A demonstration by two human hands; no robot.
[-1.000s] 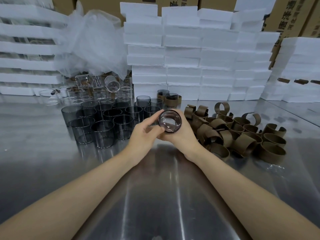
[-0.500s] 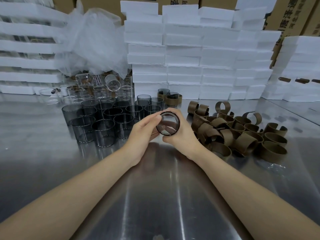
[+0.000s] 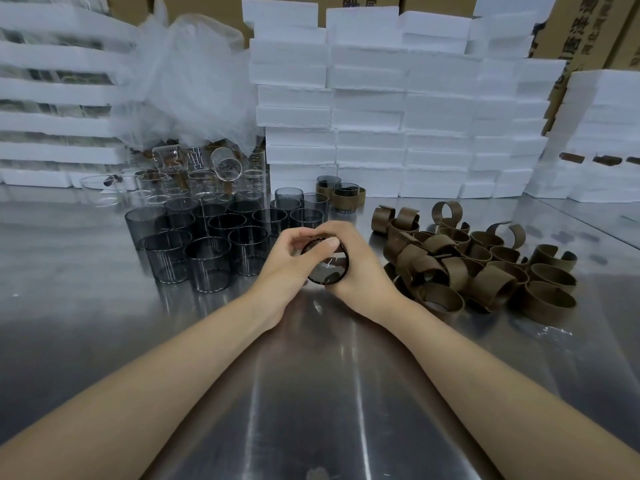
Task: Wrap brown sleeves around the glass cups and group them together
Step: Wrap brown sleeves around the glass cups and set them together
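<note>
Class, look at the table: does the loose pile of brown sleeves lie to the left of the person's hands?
No. The sleeves lie right of both hands; dark cups stand on the left.

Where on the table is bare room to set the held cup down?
Bare steel lies in front of the hands, between the forearms, and far left of the grey cups. A narrow lane runs between the grey cups and the sleeve pile, up to the wrapped cups. Both clusters are crowded.

Steel table [image 3: 104,341]: smoked cups [image 3: 207,237], brown sleeves [image 3: 485,265], foam blocks [image 3: 381,133].
</note>
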